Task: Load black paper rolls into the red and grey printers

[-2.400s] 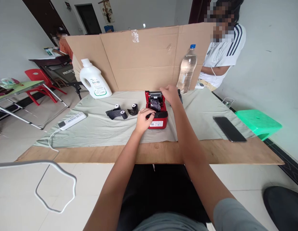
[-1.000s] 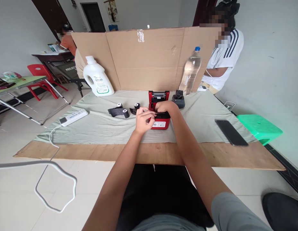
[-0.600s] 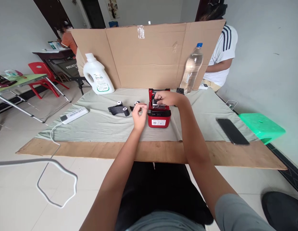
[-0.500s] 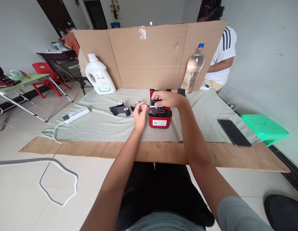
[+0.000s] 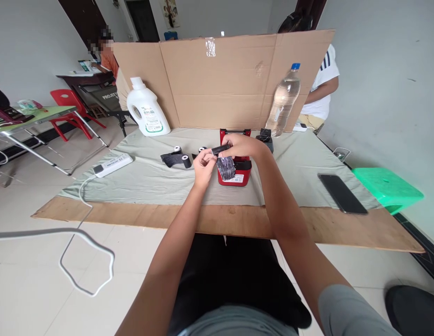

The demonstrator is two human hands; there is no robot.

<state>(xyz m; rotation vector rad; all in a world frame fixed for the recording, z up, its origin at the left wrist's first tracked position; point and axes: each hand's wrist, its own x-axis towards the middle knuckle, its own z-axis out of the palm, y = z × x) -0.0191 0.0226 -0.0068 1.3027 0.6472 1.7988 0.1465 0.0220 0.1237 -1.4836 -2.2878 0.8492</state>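
My right hand (image 5: 242, 145) grips a black ribbon roll (image 5: 221, 150) above the red printer (image 5: 243, 177). A strip of crinkled black film (image 5: 226, 168) hangs from the roll in front of the printer. At the roll's left end, my left hand (image 5: 204, 167) has its fingers pinched together and touches it. The printer's lid (image 5: 222, 135) stands raised behind my right hand. To the left lie black ribbon film (image 5: 173, 160) with white-cored rolls and another roll (image 5: 202, 149), partly hidden by my left hand.
A white jug (image 5: 149, 109) and a water bottle (image 5: 283, 103) stand before a cardboard screen (image 5: 220, 79). A power strip (image 5: 114, 165) lies left, a phone (image 5: 342, 193) right. A dark grey object (image 5: 265, 138) sits behind the printer. Two people are beyond the screen.
The black roll has come up out of the printer and moved slightly left, its film now hanging down. My left hand has met its end. The view has shifted slightly.
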